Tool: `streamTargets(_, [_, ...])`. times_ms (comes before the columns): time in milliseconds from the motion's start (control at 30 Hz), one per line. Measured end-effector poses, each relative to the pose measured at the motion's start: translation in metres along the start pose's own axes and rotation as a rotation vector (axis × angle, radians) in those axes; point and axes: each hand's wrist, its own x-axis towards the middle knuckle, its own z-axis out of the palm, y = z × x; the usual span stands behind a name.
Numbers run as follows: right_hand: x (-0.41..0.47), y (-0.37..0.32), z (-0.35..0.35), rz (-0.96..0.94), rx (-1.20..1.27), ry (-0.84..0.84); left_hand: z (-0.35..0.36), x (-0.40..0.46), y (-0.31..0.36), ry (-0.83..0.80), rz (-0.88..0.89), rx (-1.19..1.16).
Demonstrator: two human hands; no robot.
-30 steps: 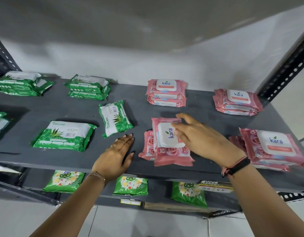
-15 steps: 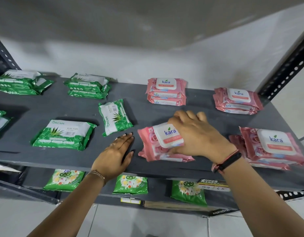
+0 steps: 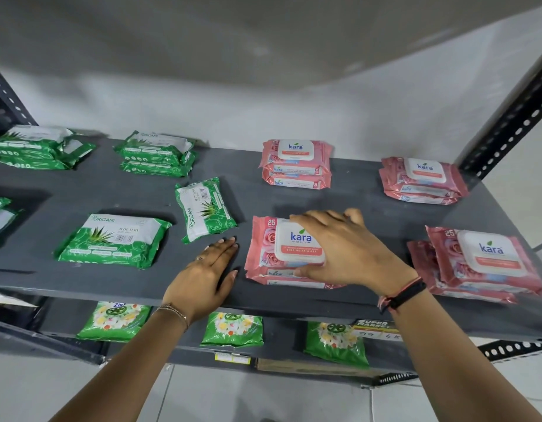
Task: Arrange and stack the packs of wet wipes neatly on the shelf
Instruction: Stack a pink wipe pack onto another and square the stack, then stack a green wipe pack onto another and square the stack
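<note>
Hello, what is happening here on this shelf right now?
A person is tidying packs of wet wipes on a grey shelf. The right hand grips the top pink pack of a small stack near the front edge. The left hand lies flat on the shelf beside it, holding nothing. Other pink stacks sit to the right, green packs to the left.

Four pink stacks [image 3: 295,164], six green pack groups [image 3: 114,240], two hands [image 3: 202,278].

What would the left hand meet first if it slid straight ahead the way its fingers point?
Likely the tilted green pack: the left hand lies flat on the shelf, fingers aimed up and slightly right at that pack's near corner. Depth is unclear, so it might just skim the corner.
</note>
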Motion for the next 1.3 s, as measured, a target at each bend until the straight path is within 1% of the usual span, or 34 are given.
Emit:
streamTargets(167, [0.000, -0.001, 0.002, 0.009, 0.019, 0.009, 0.000, 0.000, 0.000, 0.011, 0.004, 0.005])
streamTargets(433, [-0.001, -0.007, -0.005, 0.027, 0.066, -0.036, -0.001, -0.002, 0.003, 0.007, 0.014, -0.012])
streamTargets(600, [0.015, -0.035, -0.025, 0.023, 0.090, 0.067, -0.026, -0.013, 0.006, 0.094, 0.036, -0.056])
streamTargets(667, [0.029, -0.054, -0.028, 0.019, 0.112, 0.132, -0.043, -0.021, -0.007, 0.154, 0.041, -0.054])
streamTargets(733, [0.047, -0.074, -0.027, 0.043, 0.146, 0.190, -0.062, -0.031, -0.031, 0.208, 0.007, -0.041])
streamTargets(800, [0.069, -0.096, -0.021, 0.102, 0.196, 0.213, -0.082, -0.044, -0.064, 0.242, -0.072, -0.020])
streamTargets(867, [0.094, -0.117, -0.013, 0.186, 0.247, 0.206, -0.099, -0.059, -0.098, 0.242, -0.136, 0.028])
streamTargets(1000, [0.139, -0.145, 0.007, 0.379, 0.304, 0.135, -0.114, -0.084, -0.159, 0.138, -0.207, 0.120])
streamTargets(1167, [0.170, -0.155, 0.029, 0.590, 0.345, 0.020, -0.115, -0.096, -0.207, 0.010, -0.205, 0.179])
streamTargets(1233, [0.175, -0.157, 0.034, 0.646, 0.350, 0.014, -0.112, -0.097, -0.220, -0.015, -0.189, 0.161])
streamTargets(1300, [0.177, -0.159, 0.037, 0.672, 0.368, 0.044, -0.107, -0.097, -0.228, -0.027, -0.171, 0.142])
